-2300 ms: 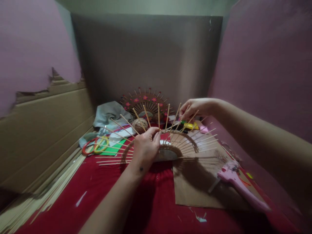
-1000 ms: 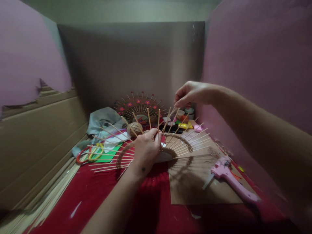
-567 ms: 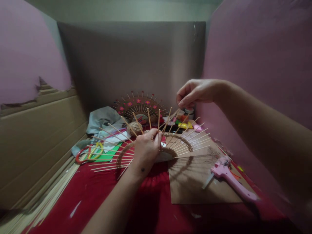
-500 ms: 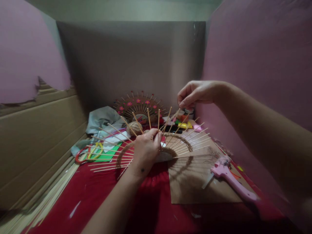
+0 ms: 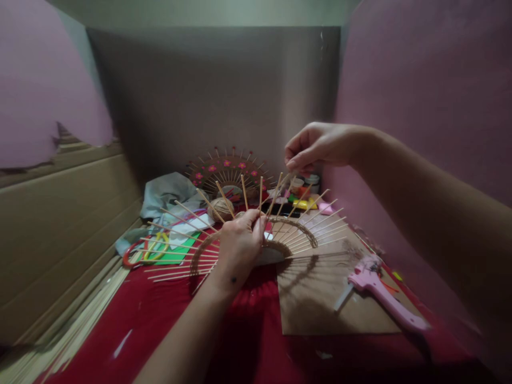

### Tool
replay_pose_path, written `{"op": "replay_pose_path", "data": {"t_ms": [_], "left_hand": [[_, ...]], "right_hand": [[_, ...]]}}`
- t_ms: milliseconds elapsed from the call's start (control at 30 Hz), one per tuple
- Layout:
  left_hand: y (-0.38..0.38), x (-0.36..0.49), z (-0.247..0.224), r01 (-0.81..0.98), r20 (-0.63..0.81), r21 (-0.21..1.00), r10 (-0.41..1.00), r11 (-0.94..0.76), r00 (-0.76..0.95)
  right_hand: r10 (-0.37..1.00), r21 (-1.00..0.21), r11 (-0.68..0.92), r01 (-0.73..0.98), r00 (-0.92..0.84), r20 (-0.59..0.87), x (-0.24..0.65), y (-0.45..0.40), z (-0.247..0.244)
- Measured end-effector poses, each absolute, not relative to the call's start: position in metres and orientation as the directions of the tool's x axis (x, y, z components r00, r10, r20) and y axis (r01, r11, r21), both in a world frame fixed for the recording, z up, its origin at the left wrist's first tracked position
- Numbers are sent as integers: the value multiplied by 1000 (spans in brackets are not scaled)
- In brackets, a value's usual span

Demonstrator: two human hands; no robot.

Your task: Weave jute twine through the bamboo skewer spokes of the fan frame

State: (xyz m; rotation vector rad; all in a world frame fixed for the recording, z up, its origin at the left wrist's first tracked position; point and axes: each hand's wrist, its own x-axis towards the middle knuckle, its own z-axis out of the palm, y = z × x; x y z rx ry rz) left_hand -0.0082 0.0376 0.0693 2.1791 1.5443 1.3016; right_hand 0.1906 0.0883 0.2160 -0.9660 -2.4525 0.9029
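My left hand (image 5: pixel 242 237) is closed on a fan-shaped frame of thin wooden sticks (image 5: pixel 302 245), gripping it near the top middle. Brown twine (image 5: pixel 308 232) is woven across the sticks in a curved band, with a second woven band close to the pale half-round base (image 5: pixel 272 257). Above the right-hand sticks, my right hand (image 5: pixel 310 149) is raised with its fingers pinched. A faint strand of twine seems to run from those fingertips down toward my left hand. My left fingers hide part of the weave.
A pink glue gun (image 5: pixel 374 290) lies on a brown board (image 5: pixel 320 314) at right. Behind stand a finished flowered fan (image 5: pixel 228 170) and a twine ball (image 5: pixel 221 209). Scissors (image 5: pixel 156 248) rest on green paper (image 5: pixel 180 253). Loose sticks (image 5: pixel 86 320) line the left edge beside cardboard (image 5: pixel 60 229).
My right hand has shifted slightly left and up, its fingers still pinched. My left hand keeps its hold on the frame, and the view has tilted a little.
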Motion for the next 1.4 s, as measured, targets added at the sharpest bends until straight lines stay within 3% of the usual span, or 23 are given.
{"op": "replay_pose_path", "data": {"t_ms": [233,433,700,1200,1333,1400], "left_hand": [[37,-9,71,692,538,575,839,-437,83],[35,-9,71,701,546,564,834,-436,80],[34,-10,71,681,546,580,834,-447,83],[35,-8,70,706,579,547,813,-450,69],[26,-5,67,669,689,543,725,-507,-10],[21,-3,65,691,783,459,622,-559,-18]], "right_hand": [[703,-616,570,544,-711,23,201,88,219],[787,-659,393,642,-605,-119,211,114,200],[736,-678,240,695,-585,-339,220,134,150],[666,-624,335,706,-645,-373,221,141,117],[669,-616,301,728,-622,-408,219,142,116],[679,-607,301,735,-613,-405,218,141,116]]}}
